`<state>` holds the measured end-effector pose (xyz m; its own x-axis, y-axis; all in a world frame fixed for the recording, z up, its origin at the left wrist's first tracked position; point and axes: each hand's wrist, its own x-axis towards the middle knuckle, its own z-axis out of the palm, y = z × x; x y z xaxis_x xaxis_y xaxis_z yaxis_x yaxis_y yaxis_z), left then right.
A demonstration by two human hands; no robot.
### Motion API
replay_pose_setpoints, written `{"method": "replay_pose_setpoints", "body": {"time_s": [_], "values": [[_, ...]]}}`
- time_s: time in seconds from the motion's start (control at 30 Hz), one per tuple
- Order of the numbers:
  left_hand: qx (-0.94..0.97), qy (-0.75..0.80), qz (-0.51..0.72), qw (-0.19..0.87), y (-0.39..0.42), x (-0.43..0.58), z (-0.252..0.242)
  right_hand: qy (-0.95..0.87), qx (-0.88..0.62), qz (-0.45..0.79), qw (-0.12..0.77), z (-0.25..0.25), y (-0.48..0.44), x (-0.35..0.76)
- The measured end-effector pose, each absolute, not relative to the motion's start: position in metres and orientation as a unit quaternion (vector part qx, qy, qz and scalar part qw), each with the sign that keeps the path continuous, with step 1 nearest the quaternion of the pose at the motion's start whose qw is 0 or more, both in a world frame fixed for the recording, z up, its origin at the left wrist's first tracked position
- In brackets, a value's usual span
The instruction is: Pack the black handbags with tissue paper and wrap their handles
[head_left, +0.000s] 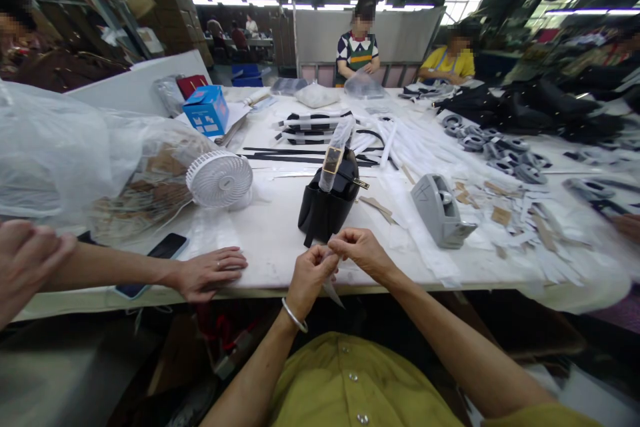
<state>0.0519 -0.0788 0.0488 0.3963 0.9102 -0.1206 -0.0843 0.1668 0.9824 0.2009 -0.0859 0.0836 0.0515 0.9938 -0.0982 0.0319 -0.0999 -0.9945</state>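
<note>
My left hand (310, 275), with a silver bangle at the wrist, is closed in a pinch at the table's front edge. A thin translucent white strip (333, 293) hangs down from its fingers. My right hand (364, 252) meets it fingertip to fingertip, also pinching the strip; its upper end is mostly hidden by the fingers. Just beyond both hands stands a small black handbag (325, 207). A strap in clear wrap with a gold buckle (333, 160) lies over its top, and a zipper pull (361, 183) sticks out to the right.
Right of the bag stands a grey tape dispenser (437, 213), with paper scraps (500, 215) beyond. To the left are a white fan (220, 179), a phone (167, 247) and another person's hand (213, 272) flat on the table. Black and white strips (310, 127) lie behind the bag.
</note>
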Motion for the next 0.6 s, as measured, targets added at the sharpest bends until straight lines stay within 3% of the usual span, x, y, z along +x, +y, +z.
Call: {"method": "replay_pose_setpoints", "body": {"time_s": [0.17, 0.43, 0.6], "values": [[0.540, 0.435, 0.393, 0.604, -0.075, 0.036, 0.040, -0.457, -0.557, 0.491, 0.489, 0.075, -0.075, 0.198], [0.504, 0.489, 0.417, 0.577, -0.071, 0.009, 0.035, -0.445, -0.646, 0.488, 0.383, 0.043, -0.059, 0.175], [0.492, 0.485, 0.432, 0.580, -0.071, -0.004, 0.037, -0.395, -0.598, 0.556, 0.422, 0.028, -0.052, 0.157]]}}
